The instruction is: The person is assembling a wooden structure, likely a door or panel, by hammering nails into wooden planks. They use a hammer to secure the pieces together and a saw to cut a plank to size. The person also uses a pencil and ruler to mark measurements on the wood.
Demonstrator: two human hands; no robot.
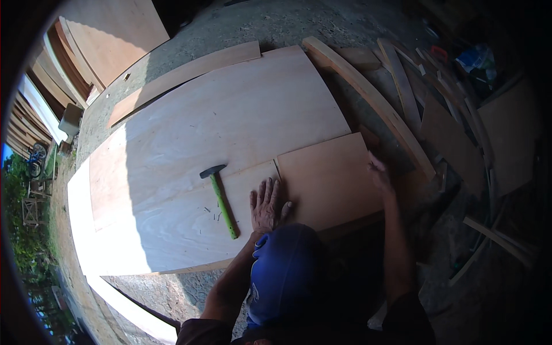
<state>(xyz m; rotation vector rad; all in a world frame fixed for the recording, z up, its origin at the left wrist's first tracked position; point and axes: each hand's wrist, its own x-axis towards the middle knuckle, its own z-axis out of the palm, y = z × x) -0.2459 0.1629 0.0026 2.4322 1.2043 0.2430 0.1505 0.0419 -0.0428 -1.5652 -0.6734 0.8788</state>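
My left hand [265,208] lies flat, fingers spread, on a large pale plywood sheet [224,109], its thumb by the left edge of a smaller, browner plywood panel [328,178]. That panel covers the sheet's near right corner. At the panel's right edge, my right hand [378,172] has its fingers curled in and seems to grip the edge; it is slightly blurred. A hammer [222,201] with a green handle and dark head rests on the sheet, left of my left hand. Several small nails [211,214] are scattered beside it.
A long plywood strip [190,77] lies along the sheet's far side. Curved lumber [374,95] and loose boards [454,144] crowd the right. Large panels [109,34] lean at the far left. A blue fabric-covered rounded shape [284,276] rises just in front of me. Sunlight hits the sheet's left end.
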